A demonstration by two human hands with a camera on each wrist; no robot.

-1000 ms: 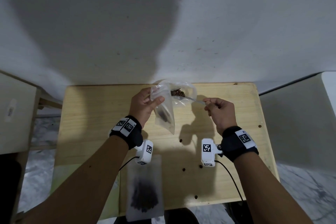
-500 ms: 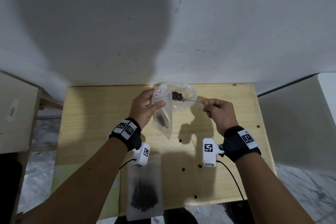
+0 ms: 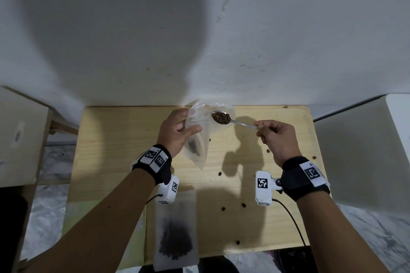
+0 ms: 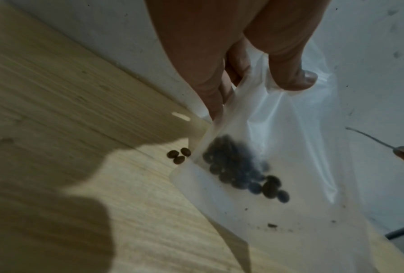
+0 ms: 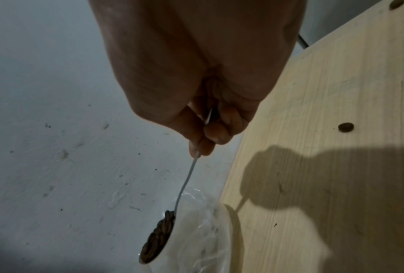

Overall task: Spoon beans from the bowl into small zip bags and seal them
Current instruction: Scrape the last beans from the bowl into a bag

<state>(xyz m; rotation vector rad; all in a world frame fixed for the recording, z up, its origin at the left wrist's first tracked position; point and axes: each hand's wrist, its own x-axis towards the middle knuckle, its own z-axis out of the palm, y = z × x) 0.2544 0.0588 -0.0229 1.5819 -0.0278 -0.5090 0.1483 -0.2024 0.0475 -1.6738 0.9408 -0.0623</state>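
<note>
My left hand (image 3: 177, 131) pinches the top edge of a small clear zip bag (image 3: 198, 148) above the far middle of the wooden table (image 3: 111, 139); the bag hangs with a clump of dark beans (image 4: 238, 170) low inside it. My right hand (image 3: 275, 137) pinches the handle of a metal spoon (image 3: 240, 122), its bowl heaped with brown beans (image 3: 221, 117) level with the bag's mouth. Behind the spoon lies a crumpled clear plastic container (image 3: 221, 108); its contents are hidden. In the right wrist view the loaded spoon (image 5: 159, 238) hangs over that clear plastic (image 5: 196, 230).
A filled zip bag of dark beans (image 3: 176, 237) lies at the table's near edge. Several loose beans (image 3: 243, 205) dot the tabletop, three (image 4: 179, 156) beside the held bag. A white wall stands just behind the table, with a pale block (image 3: 359, 150) right and a cabinet (image 3: 20, 137) left.
The spoon has lifted out of the clear plastic with a heap of beans and now sits beside the bag's mouth. My left hand has raised and tilted the bag slightly.
</note>
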